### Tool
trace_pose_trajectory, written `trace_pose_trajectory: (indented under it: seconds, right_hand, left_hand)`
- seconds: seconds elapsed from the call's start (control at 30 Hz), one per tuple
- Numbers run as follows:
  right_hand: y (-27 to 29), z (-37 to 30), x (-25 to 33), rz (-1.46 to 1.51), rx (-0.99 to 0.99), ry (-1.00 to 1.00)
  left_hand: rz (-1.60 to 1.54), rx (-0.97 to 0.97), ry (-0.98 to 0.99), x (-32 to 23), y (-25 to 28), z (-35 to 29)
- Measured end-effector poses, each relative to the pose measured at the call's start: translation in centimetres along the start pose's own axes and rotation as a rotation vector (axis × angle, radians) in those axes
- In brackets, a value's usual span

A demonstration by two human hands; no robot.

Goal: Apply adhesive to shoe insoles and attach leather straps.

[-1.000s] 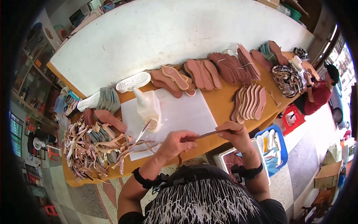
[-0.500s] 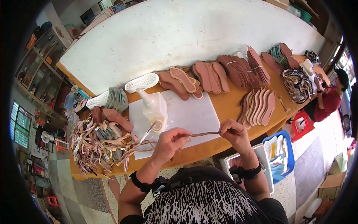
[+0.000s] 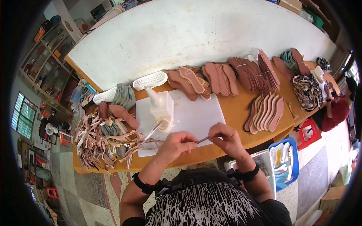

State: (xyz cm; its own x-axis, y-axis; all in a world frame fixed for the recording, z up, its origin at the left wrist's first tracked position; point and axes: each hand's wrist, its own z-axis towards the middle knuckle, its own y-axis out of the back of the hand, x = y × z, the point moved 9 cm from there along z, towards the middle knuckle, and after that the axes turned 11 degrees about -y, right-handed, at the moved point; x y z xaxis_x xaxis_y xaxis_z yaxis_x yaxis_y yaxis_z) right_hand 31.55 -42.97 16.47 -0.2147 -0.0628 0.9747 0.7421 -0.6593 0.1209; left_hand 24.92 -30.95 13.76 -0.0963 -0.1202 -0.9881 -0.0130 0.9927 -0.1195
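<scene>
Shoemaking workshop, bundled brown insoles [image 3: 247,74], white soles [image 3: 150,80]

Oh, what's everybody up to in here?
Someone is pinching a thin brown strip between the fingertips of the left hand and right hand. Beyond them, a white container stands on a pale sheet. A tangled pile of strips lies to the left, and reddish-brown sole-shaped pieces line the table's back. At far right is another person in red.
</scene>
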Motion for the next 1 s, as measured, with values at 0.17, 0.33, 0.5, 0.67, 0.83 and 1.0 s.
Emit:
trace_pose_trajectory:
  seconds: [0.17, 0.33, 0.5, 0.67, 0.83, 1.0]
  right_hand:
    - [1.2, -0.4, -3.0, 0.556, -0.146, -0.302]
    - [-1.3, -1.0, -5.5, 0.748, 0.08, -0.491]
    - [-1.7, -0.1, -4.2, 0.726, 0.008, -0.428]
    - [-2.0, 0.0, -4.3, 0.7, -0.059, -0.447]
    - [-2.0, 0.0, -3.6, 0.418, -0.112, -0.45]
    - [-1.4, -0.4, -3.6, 0.6, -0.152, -0.485]
  left_hand:
    - [-0.018, -0.147, -0.075, -0.3, 1.0, -0.2]
    - [-0.054, -0.144, -0.104, -0.6, 0.4, 0.1]
    - [-0.033, -0.119, -0.109, -0.3, -0.2, 0.2]
    - [-0.005, -0.102, -0.112, -0.1, -0.5, 0.3]
    - [0.232, -0.079, -0.08, -0.4, -0.5, 0.8]
    - [0.109, -0.071, -0.091, 0.4, -0.5, 0.5]
